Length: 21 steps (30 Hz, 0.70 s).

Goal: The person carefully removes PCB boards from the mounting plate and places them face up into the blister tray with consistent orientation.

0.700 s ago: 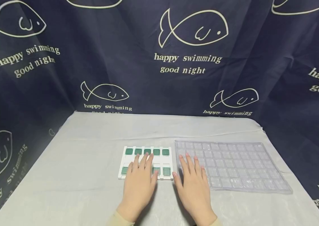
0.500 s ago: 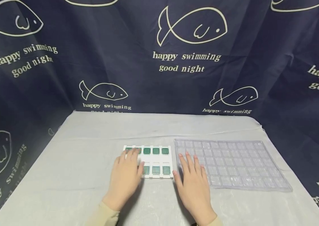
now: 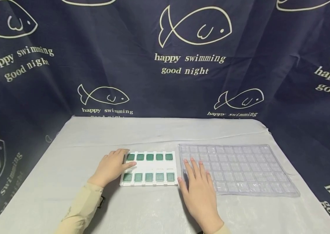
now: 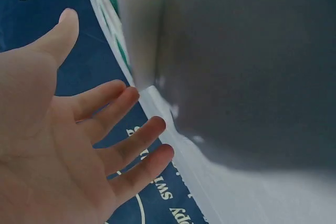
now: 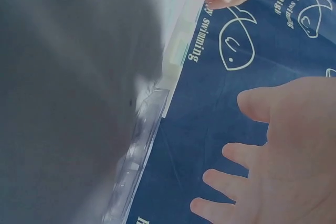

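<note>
A white tray [image 3: 156, 165] lies on the table, bearing two rows of green square chips [image 3: 149, 157]. My left hand [image 3: 109, 166] is at the tray's left side, its thumb over the tray's top and its fingers near the far left corner. In the left wrist view the left hand [image 4: 58, 140] has its fingers spread and holds nothing. To the right of the white tray lies a clear compartmented tray [image 3: 232, 169]. My right hand [image 3: 199, 191] is over that tray's near left part, fingers spread, palm down; whether it touches is unclear. The right wrist view shows the right hand [image 5: 294, 150] with nothing gripped.
A white cloth covers the table [image 3: 51, 182]. Behind and beside it hangs a dark blue curtain [image 3: 144, 42] with fish drawings and lettering. The two trays lie close together. A large dark blurred shape [image 4: 252, 66] fills much of the left wrist view.
My left hand has moved left from above the white tray to its left edge, uncovering the green chips. My right hand stays in about the same place. The head view has shifted slightly.
</note>
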### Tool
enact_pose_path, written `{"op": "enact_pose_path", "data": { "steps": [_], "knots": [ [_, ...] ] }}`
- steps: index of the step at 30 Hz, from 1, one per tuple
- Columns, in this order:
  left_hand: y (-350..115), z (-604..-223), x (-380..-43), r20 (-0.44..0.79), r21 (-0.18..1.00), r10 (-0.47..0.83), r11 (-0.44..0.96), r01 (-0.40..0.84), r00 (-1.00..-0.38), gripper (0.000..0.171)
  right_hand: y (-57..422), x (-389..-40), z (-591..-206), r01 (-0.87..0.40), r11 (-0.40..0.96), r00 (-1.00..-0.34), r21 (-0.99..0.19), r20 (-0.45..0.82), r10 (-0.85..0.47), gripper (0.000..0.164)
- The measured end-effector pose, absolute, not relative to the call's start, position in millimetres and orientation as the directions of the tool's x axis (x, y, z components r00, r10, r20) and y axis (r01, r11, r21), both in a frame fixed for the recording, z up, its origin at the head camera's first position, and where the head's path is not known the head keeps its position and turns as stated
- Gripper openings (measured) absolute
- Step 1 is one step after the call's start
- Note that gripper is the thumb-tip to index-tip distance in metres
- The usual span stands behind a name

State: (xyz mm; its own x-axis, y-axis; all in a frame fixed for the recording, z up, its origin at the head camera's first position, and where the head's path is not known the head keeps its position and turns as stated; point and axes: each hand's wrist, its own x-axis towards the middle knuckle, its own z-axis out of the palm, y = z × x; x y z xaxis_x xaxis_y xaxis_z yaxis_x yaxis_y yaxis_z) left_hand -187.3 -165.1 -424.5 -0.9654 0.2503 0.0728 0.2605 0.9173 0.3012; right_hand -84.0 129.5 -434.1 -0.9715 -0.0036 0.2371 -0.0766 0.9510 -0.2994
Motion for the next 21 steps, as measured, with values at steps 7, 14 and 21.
{"op": "enact_pose_path", "data": {
  "steps": [7,14,21],
  "knots": [
    [-168.3,-428.3,-195.9,-0.002,0.294,0.248,0.926,0.236,-0.969,0.072,129.5,-85.9,-433.5,-0.085,0.956,-0.97,-0.282,0.244,-0.014,0.064],
    [-166.6,-428.6,-197.1,-0.048,0.292,0.252,0.929,0.228,-0.966,0.07,126.0,-80.1,-431.9,-0.087,0.95,-0.977,-0.3,0.211,-0.023,0.063],
    [-165.0,-424.1,-201.0,-0.069,0.279,0.245,0.935,0.217,-0.967,0.065,120.3,-79.7,-426.6,-0.106,0.929,-0.982,-0.355,0.185,-0.042,0.051]
  ]
}}
